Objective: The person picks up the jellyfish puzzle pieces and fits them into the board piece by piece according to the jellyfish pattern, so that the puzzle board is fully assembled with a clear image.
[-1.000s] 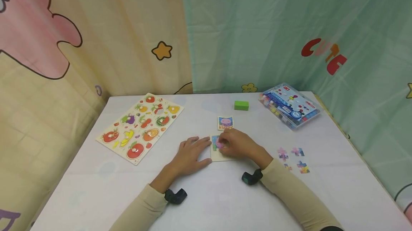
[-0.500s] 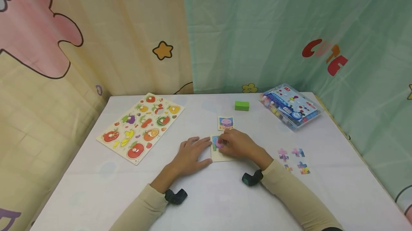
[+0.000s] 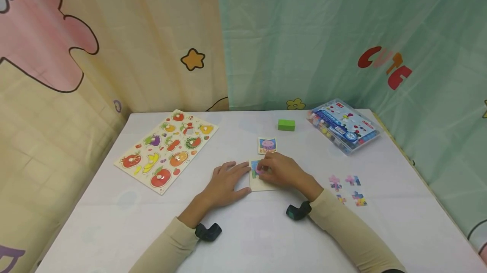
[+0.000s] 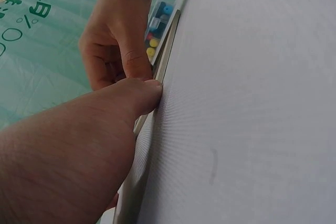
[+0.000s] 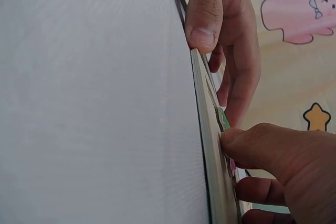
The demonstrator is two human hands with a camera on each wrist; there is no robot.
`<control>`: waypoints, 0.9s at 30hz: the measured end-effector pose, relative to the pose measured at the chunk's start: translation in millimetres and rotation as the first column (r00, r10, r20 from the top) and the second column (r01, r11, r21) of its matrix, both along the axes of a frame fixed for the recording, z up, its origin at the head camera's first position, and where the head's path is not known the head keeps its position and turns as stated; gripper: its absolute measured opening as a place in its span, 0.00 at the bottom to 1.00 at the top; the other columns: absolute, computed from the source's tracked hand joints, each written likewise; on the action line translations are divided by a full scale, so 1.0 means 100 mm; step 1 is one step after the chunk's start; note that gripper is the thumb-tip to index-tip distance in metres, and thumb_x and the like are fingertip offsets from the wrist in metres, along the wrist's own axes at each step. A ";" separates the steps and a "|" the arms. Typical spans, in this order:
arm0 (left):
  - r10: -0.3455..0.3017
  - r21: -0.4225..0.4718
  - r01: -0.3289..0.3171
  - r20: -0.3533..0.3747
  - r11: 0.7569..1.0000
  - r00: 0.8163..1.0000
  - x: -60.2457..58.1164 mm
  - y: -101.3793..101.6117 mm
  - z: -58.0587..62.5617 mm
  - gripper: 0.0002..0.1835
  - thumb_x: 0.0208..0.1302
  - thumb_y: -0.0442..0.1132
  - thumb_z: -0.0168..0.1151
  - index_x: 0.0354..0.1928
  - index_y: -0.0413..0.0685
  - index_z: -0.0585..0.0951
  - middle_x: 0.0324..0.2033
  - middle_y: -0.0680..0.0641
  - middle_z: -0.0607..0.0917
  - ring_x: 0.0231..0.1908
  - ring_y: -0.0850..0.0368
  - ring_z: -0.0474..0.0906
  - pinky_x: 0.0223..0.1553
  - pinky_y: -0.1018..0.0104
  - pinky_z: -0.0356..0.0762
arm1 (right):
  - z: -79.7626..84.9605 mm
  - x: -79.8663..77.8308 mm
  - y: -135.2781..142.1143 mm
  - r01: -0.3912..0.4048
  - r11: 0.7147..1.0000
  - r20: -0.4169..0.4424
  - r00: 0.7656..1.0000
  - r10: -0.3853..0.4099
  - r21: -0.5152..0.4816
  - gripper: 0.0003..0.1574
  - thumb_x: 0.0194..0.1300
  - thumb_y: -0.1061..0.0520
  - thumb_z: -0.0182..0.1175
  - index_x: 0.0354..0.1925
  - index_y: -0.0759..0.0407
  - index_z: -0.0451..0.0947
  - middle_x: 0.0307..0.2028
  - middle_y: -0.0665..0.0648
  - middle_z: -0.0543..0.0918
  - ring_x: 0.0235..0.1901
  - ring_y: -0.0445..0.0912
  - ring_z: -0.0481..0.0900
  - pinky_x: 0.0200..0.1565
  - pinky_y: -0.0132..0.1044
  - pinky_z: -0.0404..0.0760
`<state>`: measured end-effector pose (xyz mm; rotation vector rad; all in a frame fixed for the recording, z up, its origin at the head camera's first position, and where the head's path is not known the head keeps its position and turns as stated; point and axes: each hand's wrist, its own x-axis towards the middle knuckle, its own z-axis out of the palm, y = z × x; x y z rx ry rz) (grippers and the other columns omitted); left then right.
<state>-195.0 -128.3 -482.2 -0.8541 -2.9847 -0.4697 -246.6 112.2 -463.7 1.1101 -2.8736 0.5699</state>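
Note:
A small wooden puzzle board (image 3: 262, 186) lies on the white table, a blue and green piece (image 3: 254, 165) set in its upper left. My left hand (image 3: 224, 183) rests flat beside it, fingers spread, with thumb and fingertips against the board's left edge. Over the board, my right hand (image 3: 284, 172) pinches a pink puzzle piece (image 5: 232, 165) between thumb and fingers, close against the blue and green one. The right hand hides much of the board's right side. Just behind it lies a small picture card (image 3: 267, 145) with a pink figure.
Several loose puzzle pieces (image 3: 358, 198) lie to the right of my right hand. A fruit puzzle board (image 3: 167, 154) is at the left. Toward the back are a green block (image 3: 286, 125) and a clear plastic box (image 3: 344, 125) of colourful parts. Printed curtains (image 3: 304, 32) hang behind the table.
The fingers of my right hand shift very slightly with the pink puzzle piece on the board. My left hand stays in place.

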 end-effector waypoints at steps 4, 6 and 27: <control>0.000 0.004 0.000 0.001 1.000 1.000 0.00 0.00 0.00 0.36 0.69 0.63 0.58 0.74 0.57 0.68 0.75 0.55 0.65 0.72 0.45 0.56 0.65 0.41 0.54 | 0.00 0.00 0.00 0.004 1.000 -0.014 1.000 -0.004 0.004 0.10 0.63 0.50 0.71 0.44 0.47 0.87 0.34 0.42 0.76 0.34 0.38 0.72 0.37 0.33 0.75; 0.000 0.006 0.000 0.001 1.000 1.000 0.00 0.00 0.00 0.36 0.69 0.63 0.58 0.74 0.57 0.69 0.75 0.55 0.65 0.72 0.45 0.56 0.65 0.41 0.54 | 0.00 0.00 -0.01 0.006 1.000 -0.014 1.000 -0.006 0.004 0.10 0.63 0.50 0.71 0.44 0.48 0.87 0.34 0.42 0.76 0.33 0.38 0.71 0.36 0.32 0.75; -0.009 0.009 0.009 -0.003 1.000 1.000 0.00 -0.01 -0.01 0.36 0.70 0.62 0.58 0.74 0.56 0.69 0.75 0.54 0.65 0.72 0.44 0.57 0.64 0.40 0.56 | 0.04 -0.02 0.06 -0.026 0.998 0.068 0.997 0.029 -0.048 0.14 0.67 0.49 0.69 0.48 0.51 0.86 0.40 0.45 0.82 0.39 0.40 0.76 0.44 0.38 0.78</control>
